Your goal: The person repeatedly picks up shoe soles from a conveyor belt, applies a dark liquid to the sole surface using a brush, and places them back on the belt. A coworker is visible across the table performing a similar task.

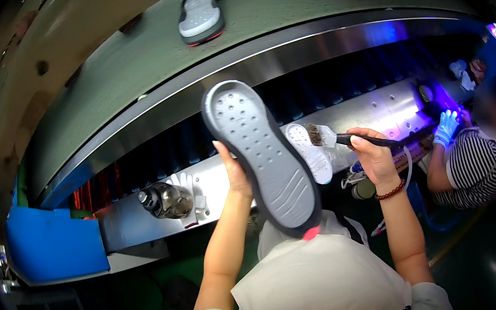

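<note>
My left hand (236, 173) grips a shoe sole (263, 146) by its left edge, thumb along the rim and other fingers hidden behind it. The sole is tilted upright before me, its grey dimpled inner face toward me, with a dark rim and a red tab at the lower end. In my right hand (375, 157) is a brush (349, 137), pinched by its black handle. Its brown bristles point left, apart from the sole. Behind the bristles lies a smaller white dotted sole piece (316, 160), partly covered by the held sole.
Ahead runs a green conveyor belt (138, 75) carrying more soles (201, 12), behind a metal rail (185, 87). A dark bottle (167, 200) stands on the metal bench (214, 189) at left. A co-worker in a striped top (483, 163), wearing a blue glove, sits at right under violet light.
</note>
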Available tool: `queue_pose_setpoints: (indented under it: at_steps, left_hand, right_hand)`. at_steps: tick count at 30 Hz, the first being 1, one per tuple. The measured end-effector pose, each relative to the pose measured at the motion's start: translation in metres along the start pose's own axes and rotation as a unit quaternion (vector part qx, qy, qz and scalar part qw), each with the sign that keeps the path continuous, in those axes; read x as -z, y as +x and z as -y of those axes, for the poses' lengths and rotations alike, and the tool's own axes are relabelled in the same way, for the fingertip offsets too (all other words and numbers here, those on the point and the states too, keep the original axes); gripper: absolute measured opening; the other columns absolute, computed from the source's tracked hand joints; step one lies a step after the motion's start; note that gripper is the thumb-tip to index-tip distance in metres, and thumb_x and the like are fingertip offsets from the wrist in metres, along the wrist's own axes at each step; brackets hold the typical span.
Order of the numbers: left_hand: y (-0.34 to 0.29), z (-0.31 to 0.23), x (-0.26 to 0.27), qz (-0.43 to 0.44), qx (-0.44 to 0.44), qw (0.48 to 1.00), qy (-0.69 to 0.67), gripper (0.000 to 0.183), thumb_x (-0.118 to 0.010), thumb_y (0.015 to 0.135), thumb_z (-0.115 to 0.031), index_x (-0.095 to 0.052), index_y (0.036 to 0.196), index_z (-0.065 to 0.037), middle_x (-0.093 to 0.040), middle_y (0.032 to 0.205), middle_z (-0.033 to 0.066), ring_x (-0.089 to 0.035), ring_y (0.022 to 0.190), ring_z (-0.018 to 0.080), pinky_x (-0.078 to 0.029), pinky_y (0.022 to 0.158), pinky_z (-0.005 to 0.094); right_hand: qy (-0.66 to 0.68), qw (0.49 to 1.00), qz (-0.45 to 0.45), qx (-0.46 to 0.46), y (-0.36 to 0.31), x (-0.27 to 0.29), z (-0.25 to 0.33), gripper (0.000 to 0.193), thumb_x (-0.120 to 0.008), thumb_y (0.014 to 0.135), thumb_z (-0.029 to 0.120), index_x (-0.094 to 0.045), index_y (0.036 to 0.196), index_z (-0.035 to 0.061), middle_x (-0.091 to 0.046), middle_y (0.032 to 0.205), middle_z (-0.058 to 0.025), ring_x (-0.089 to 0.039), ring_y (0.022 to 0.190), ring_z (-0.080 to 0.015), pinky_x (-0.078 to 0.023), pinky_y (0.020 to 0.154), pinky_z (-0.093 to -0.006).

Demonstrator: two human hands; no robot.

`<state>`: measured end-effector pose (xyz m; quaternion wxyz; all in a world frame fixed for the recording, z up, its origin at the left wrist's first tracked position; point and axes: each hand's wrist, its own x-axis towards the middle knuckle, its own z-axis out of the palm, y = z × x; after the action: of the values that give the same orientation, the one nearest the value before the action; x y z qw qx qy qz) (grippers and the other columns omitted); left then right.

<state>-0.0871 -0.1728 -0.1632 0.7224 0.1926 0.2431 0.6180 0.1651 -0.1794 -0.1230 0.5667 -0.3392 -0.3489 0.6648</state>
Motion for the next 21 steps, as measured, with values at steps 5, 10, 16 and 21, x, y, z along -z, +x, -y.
queue_pose_setpoints:
  at_steps: [5,10,16,21]
  left_hand:
    - [-0.011,0.008,-0.037,-0.005,0.028,0.999,-0.019,0.088,-0.025,0.067,-0.075,-0.036,0.122,-0.008,-0.046,0.116,0.0093,-0.045,0.103,0.0228,-0.036,0.089,0.0353]
    - [-0.022,0.021,-0.051,-0.048,0.011,0.999,0.002,0.087,-0.021,0.068,-0.075,-0.035,0.122,-0.008,-0.048,0.111,0.0092,-0.047,0.099,0.0207,-0.038,0.086,0.0334]
    - [-0.014,0.026,-0.039,-0.059,-0.010,0.998,0.019,0.080,-0.018,0.074,-0.070,-0.037,0.119,-0.007,-0.049,0.109,0.0083,-0.048,0.097,0.0201,-0.038,0.086,0.0324]
    - [-0.005,-0.002,-0.018,-0.047,-0.104,0.993,-0.035,0.078,-0.019,0.075,-0.069,-0.037,0.121,-0.008,-0.046,0.114,0.0064,-0.045,0.102,0.0206,-0.035,0.090,0.0334]
  right_hand:
    - [-0.083,0.990,0.112,-0.029,0.029,-0.046,0.004,0.020,-0.059,0.071,0.001,-0.057,0.090,-0.0036,-0.061,0.088,-0.0124,-0.057,0.081,-0.0150,-0.042,0.079,-0.0254]
    - [-0.172,0.972,0.158,0.008,0.053,-0.067,0.008,0.018,-0.060,0.071,0.001,-0.059,0.089,-0.0025,-0.062,0.084,-0.0106,-0.058,0.076,-0.0125,-0.046,0.072,-0.0226]
    - [-0.461,0.805,0.212,0.307,0.037,-0.097,0.005,0.017,-0.062,0.063,0.008,-0.061,0.079,0.0024,-0.060,0.071,-0.0080,-0.057,0.065,-0.0163,-0.043,0.060,-0.0260]
    - [-0.486,0.779,0.290,0.270,-0.020,-0.070,-0.011,0.013,-0.061,0.060,0.009,-0.060,0.073,0.0058,-0.061,0.073,-0.0072,-0.058,0.072,-0.0208,-0.040,0.065,-0.0285]
